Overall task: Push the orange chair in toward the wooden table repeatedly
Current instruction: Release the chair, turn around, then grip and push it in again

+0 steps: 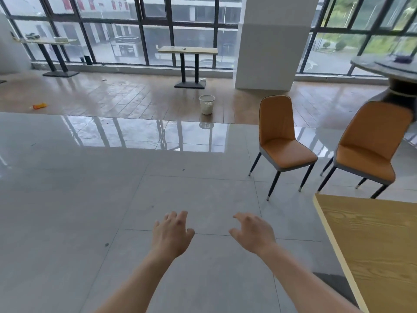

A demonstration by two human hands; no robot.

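Observation:
Two orange chairs with dark legs stand on the grey tiles at the right: one chair further left, the other chair tilted toward the right edge. The wooden table fills the lower right corner, its near edge apart from both chairs. My left hand and my right hand hover over bare floor at the bottom centre, fingers spread, palms down, holding nothing. Both hands are well short of the chairs and left of the table.
A white basket stands on the brown floor strip. A white pillar rises behind the chairs. A round grey table is at far right. Two high tables stand by the windows. An orange wrapper lies far left.

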